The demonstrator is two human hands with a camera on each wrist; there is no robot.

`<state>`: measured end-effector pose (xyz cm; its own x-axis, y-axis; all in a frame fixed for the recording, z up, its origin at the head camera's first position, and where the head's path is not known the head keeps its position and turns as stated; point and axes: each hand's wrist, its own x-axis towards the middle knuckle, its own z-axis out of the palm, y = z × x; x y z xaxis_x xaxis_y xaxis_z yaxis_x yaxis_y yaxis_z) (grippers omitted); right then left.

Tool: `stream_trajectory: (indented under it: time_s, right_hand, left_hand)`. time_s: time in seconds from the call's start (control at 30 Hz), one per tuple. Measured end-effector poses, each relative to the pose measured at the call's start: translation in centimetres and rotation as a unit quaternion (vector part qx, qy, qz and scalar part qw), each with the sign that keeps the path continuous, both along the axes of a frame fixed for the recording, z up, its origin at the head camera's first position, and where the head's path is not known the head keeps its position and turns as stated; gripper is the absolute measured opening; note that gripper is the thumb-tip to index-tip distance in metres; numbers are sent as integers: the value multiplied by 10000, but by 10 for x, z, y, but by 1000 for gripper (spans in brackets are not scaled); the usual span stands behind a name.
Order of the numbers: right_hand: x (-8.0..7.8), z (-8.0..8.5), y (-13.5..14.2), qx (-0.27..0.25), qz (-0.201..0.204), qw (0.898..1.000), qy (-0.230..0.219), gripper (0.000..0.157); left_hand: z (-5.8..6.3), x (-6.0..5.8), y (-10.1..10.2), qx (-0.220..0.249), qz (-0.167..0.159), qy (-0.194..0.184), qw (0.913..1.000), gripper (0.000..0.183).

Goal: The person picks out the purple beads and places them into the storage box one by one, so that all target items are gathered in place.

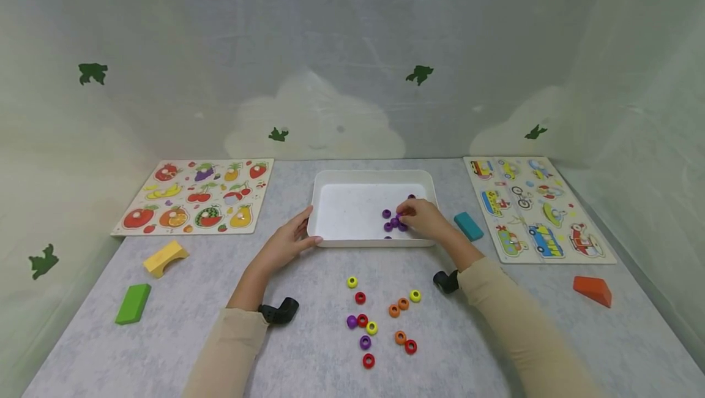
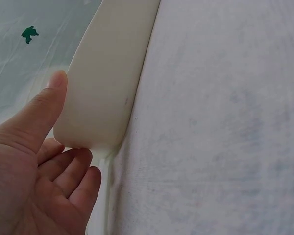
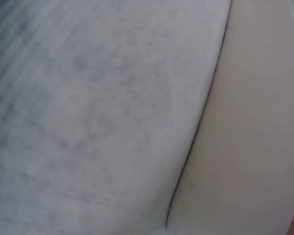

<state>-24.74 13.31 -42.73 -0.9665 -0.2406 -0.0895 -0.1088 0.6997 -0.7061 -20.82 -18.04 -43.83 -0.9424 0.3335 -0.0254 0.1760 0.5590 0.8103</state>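
Note:
A white rectangular tray [image 1: 352, 243] stands on the table, with several purple beads [image 1: 387, 214] in its right part. My left hand [image 1: 283, 244] grips the tray's near left corner. In the left wrist view, the thumb of that left hand [image 2: 44, 166] lies by the rim and the fingers curl at the corner of the tray [image 2: 105, 73]. Over the tray's right side, my right hand [image 1: 426, 220] pinches a purple bead at its fingertips, low among the others. The right wrist view shows mostly the tray's outer wall [image 3: 250, 117]; that hand is nearly hidden there.
Loose red, yellow, orange and purple beads [image 1: 368, 360] lie in front of the tray. A fruit puzzle board [image 1: 184, 226] is at left, a vehicle puzzle board [image 1: 573, 254] at right. Blocks around are yellow [image 1: 165, 256], green [image 1: 133, 304], teal [image 1: 469, 226] and orange [image 1: 593, 290].

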Motion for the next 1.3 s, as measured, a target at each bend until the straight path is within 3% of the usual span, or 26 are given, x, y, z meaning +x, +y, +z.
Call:
stream_trajectory:
  time_s: [0.17, 0.3, 0.5, 0.67, 0.9, 1.13, 1.3]
  right_hand:
    - [4, 4, -1, -87, -10, 9999, 89, 16]
    - [17, 15, -3, -372, 283, 9977, 490, 26]
    - [61, 34, -17, -1059, 1198, 9800, 1182, 31]
    - [104, 34, -31, -1372, 2104, 9606, 1187, 31]
    - [141, 16, -52, -1212, 2925, 9466, 604, 32]
    - [149, 0, -67, -398, 3222, 9454, 300, 23]
    - [151, -3, -71, -59, 3267, 9431, 621, 16]
  left_hand:
    - [2, 1, 0, 11, -46, -6, 10000, 81]
    - [2, 1, 0, 9, -47, -23, 10000, 81]
    - [0, 0, 0, -7, -23, -48, 10000, 81]
    - [2, 1, 1, 21, 11, -67, 10000, 82]
    - [2, 0, 1, -34, -21, -6, 10000, 81]
    - [3, 1, 1, 51, -107, 32, 9999, 79]
    - [21, 12, 7, 246, -149, -11, 9996, 74]
